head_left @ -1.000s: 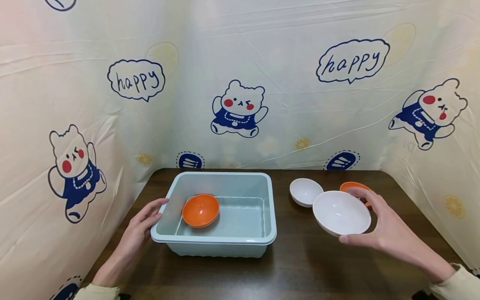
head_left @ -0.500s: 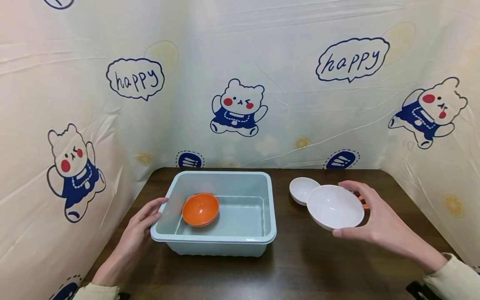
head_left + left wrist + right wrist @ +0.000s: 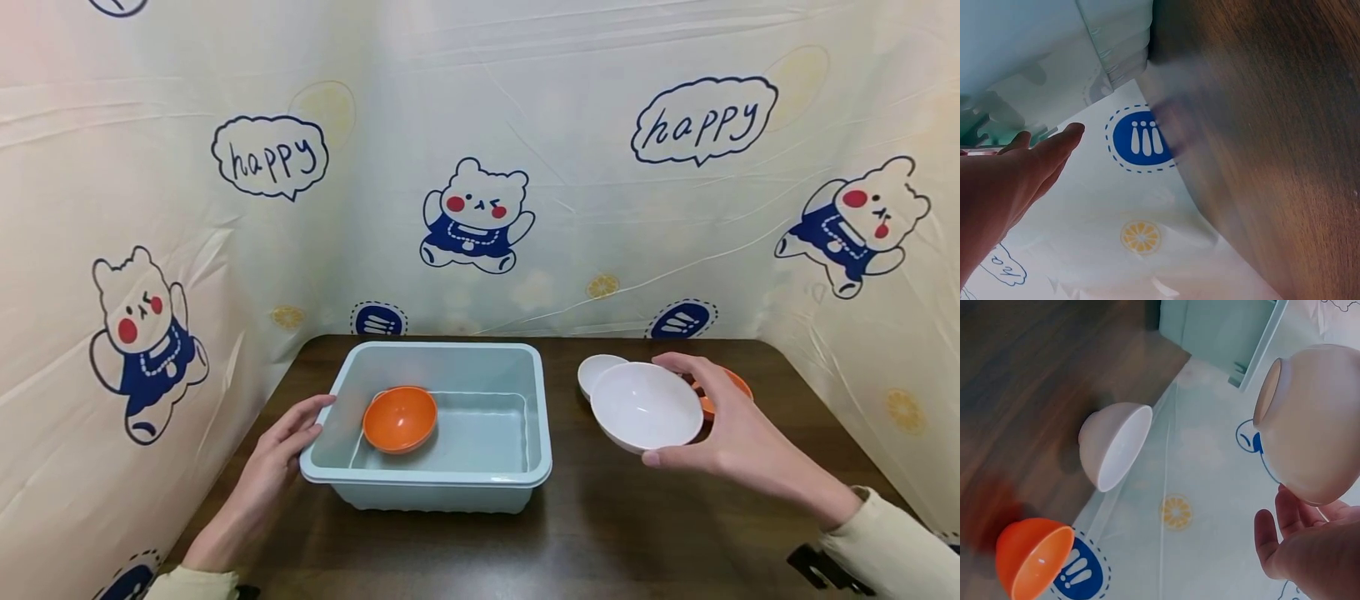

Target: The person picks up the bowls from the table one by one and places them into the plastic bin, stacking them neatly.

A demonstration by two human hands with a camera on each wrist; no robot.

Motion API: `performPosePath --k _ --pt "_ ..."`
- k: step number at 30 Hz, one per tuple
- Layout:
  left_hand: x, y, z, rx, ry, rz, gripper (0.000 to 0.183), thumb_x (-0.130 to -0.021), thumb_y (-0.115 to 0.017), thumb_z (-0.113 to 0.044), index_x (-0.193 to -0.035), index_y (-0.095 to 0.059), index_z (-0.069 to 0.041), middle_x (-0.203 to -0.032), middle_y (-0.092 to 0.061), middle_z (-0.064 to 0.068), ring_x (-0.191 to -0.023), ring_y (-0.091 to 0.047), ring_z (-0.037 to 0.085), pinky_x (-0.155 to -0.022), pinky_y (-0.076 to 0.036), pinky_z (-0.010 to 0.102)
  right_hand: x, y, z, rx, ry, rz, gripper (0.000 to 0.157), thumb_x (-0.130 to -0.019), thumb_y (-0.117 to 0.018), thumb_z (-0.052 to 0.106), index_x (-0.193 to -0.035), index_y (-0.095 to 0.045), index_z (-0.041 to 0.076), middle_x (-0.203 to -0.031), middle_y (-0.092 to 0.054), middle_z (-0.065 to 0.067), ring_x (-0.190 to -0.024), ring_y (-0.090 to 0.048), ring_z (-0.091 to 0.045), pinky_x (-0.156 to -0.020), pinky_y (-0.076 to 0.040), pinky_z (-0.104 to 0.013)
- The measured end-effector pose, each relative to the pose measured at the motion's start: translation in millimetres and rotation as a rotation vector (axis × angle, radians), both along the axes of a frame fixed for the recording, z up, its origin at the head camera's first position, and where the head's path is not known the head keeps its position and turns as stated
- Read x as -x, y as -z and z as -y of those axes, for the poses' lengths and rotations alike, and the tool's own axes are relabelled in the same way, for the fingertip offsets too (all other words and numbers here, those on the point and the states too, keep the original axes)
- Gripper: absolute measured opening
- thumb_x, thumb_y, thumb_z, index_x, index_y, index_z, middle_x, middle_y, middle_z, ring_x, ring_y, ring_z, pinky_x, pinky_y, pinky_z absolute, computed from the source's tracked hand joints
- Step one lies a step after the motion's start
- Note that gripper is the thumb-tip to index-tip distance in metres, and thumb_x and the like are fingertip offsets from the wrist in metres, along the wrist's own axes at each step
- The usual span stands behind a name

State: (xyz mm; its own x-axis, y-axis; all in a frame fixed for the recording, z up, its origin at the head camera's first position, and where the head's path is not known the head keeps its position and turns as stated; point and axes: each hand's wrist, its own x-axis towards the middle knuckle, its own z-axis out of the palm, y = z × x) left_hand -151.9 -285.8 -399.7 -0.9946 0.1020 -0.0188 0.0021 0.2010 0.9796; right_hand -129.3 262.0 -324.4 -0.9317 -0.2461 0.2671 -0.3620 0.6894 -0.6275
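In the head view my right hand (image 3: 723,429) grips a white bowl (image 3: 647,407) by its rim, thumb at the near side and fingers at the far side. The right wrist view shows this bowl (image 3: 1316,425) raised off the table, its foot ring facing left. My left hand (image 3: 281,442) rests on the left rim of a pale blue-green plastic basin (image 3: 427,479), fingers fairly straight; the left wrist view has the hand (image 3: 1019,178) against the basin wall (image 3: 1041,56). Inside the basin, toward its left, sits an orange bowl (image 3: 401,419).
A second white bowl (image 3: 595,372) stands behind the held one, partly covered by it. Behind the right hand is another orange bowl (image 3: 731,390), also partly hidden. Dark wooden table (image 3: 585,542) lies below, with a printed curtain (image 3: 570,208) around its back and sides.
My right hand has carried the white bowl leftward and slightly farther back, so it now overlaps the smaller-looking white bowl and uncovers more orange bowl. The left hand and basin stay put.
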Motion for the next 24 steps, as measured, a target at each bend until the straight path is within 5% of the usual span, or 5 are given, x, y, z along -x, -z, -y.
performPosePath --k 11,24 --pt "1.5 1.1 -0.5 -0.009 -0.001 -0.007 0.051 -0.116 -0.041 -0.032 -0.160 -0.037 -0.009 -0.166 -0.030 0.018 -0.126 -0.047 0.013 -0.092 -0.051 0.025 10.1 -1.6 15.8 0.021 -0.053 -0.007 0.102 -0.070 -0.099 0.042 -0.154 -0.045 0.023 -0.150 -0.047 -0.002 -0.125 -0.050 -0.026 -0.090 -0.052 -0.037" --pt "0.8 1.1 -0.8 -0.017 0.003 -0.014 0.050 -0.116 -0.042 -0.031 -0.160 -0.037 -0.008 -0.166 -0.029 0.018 -0.127 -0.046 0.012 -0.092 -0.050 0.024 17.3 -5.2 23.9 0.028 -0.089 -0.031 0.102 -0.068 -0.100 0.043 -0.151 -0.047 0.019 -0.146 -0.049 -0.001 -0.123 -0.053 -0.023 -0.094 -0.047 -0.028"
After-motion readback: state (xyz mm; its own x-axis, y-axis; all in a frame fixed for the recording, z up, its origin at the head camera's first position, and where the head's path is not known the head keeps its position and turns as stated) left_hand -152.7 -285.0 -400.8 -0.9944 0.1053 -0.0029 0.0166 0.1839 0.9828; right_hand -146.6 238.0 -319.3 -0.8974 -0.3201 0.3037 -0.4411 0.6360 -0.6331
